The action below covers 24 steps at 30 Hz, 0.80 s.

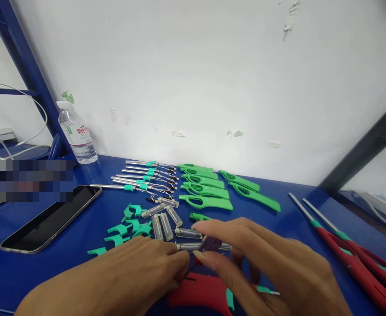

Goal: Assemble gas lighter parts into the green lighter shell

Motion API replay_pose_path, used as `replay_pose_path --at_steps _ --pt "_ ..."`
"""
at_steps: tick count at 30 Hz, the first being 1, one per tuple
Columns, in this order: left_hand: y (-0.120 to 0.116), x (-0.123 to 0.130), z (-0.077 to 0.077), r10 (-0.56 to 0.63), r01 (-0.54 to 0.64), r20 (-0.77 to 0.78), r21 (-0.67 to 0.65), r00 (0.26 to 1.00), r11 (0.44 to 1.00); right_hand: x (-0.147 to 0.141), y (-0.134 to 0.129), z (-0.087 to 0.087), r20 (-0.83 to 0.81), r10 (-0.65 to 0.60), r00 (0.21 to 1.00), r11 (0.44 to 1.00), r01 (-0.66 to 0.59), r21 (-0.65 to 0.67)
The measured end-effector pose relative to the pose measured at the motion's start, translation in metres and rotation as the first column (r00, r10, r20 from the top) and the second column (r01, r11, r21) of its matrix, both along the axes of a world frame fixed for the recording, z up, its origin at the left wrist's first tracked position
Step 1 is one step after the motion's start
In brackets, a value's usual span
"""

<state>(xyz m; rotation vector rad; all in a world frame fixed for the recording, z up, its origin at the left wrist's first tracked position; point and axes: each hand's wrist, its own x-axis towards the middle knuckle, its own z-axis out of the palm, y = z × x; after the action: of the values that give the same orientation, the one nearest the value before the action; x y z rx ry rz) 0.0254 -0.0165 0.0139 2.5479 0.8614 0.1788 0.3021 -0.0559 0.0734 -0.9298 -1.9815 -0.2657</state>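
Observation:
My right hand (275,263) pinches a small dark purple block (211,243) between thumb and forefinger. Beside it, my left hand (123,276) is closed with its fingers curled; a thin dark strand shows at its fingertips, but what it grips is hidden. Below both hands lies a red lighter casing (201,289), partly covered, with a teal piece at its right end. Just beyond the fingers are several clear lighter fuel tanks (167,227). Left of these, several teal triggers (117,239) lie loose near my left hand.
Metal lighter tubes with wires (136,177) lie in a row at the back, beside green lighter casings (206,189). Red long-nosed lighters (347,254) lie at right. A phone (51,219) and a water bottle (77,136) occupy the left. A white wall (206,79) bounds the blue table.

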Motion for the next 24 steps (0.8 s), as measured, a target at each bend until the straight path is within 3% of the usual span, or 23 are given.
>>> replay_pose_path --at_steps 11,15,21,24 --pt "-0.003 0.007 0.015 0.003 -0.002 0.024 -0.027 1.0 1.0 0.004 -0.001 -0.007 -0.039 0.066 0.997 0.996 -0.068 -0.064" --pt "-0.003 0.004 0.012 -0.018 0.018 0.02 -0.038 1.0 0.999 0.004 -0.001 -0.005 0.035 0.061 0.998 0.995 -0.058 -0.078" --pt "-0.01 0.005 0.013 0.047 -0.046 0.024 -0.036 0.999 0.998 -0.002 -0.002 -0.006 0.096 0.047 0.994 0.998 -0.042 -0.046" --pt "-0.018 0.004 0.017 0.117 -0.117 0.08 -0.002 0.99 0.993 -0.005 -0.001 -0.008 0.077 0.102 0.992 0.993 -0.098 -0.062"
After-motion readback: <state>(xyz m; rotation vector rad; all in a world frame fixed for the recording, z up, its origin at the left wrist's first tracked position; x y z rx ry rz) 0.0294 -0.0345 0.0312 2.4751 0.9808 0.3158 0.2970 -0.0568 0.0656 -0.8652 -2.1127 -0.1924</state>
